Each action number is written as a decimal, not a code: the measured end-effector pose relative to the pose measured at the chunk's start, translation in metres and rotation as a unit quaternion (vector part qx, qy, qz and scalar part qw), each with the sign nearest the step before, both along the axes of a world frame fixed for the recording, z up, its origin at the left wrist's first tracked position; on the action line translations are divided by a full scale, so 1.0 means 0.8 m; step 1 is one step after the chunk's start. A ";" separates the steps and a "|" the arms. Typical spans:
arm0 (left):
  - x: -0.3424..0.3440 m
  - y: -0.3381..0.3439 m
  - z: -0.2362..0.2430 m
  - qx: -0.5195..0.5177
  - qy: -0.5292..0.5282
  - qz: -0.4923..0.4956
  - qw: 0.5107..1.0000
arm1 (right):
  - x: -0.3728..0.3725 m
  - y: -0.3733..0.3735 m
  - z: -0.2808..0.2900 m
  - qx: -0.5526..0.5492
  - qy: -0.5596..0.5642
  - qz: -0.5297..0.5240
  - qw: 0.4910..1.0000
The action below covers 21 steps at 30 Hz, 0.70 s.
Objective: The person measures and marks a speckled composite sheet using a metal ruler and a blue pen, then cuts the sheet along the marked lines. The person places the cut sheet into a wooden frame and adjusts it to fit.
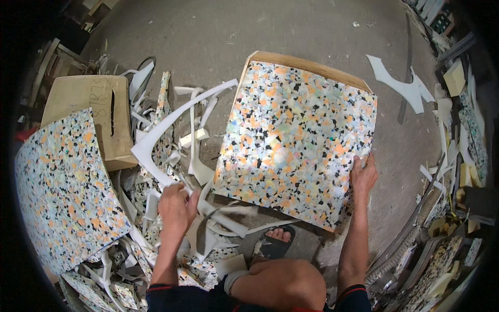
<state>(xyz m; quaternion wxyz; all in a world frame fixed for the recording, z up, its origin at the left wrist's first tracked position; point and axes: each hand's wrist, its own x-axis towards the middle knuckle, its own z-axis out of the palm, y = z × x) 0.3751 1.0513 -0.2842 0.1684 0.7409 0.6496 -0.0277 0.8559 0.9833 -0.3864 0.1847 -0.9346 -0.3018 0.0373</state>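
Observation:
A multicoloured speckled foam sheet point(296, 140) lies in front of me, slightly turned, on something with a brown, wood-like rim point(312, 67) showing along its far side. At the sheet's right edge, my right hand point(364, 174) is closed with its fingers curled on the margin. My left hand point(178, 205) is closed around the near end of a curved white foam offcut point(161, 127). That offcut bends away to the left, then sweeps up to a thin tip by the sheet's far left side. The left fingertips are partly hidden.
Left of me, another speckled foam sheet point(73, 192) leans against a cardboard box point(86, 114). Tangled white foam scraps point(200, 151) cover the floor between. A white offcut point(400, 86) lies far right. Foam pieces and a ribbed hose point(397, 257) line the right side. My sandalled foot point(275, 242) is close below the sheet.

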 end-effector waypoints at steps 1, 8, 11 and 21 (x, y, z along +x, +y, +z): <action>0.035 0.025 0.001 -0.004 -0.091 0.038 0.995 | -0.001 -0.001 0.007 -0.010 0.014 -0.017 1.000; 0.214 0.158 -0.160 0.132 -0.176 0.187 0.958 | 0.036 0.023 -0.012 0.020 -0.057 0.013 0.998; 0.252 0.152 -0.142 0.129 -0.152 0.229 0.953 | 0.071 0.022 -0.012 0.030 -0.053 -0.011 0.998; 0.259 0.154 -0.175 0.224 -0.180 0.154 0.946 | 0.143 0.107 -0.004 0.107 0.005 0.004 0.994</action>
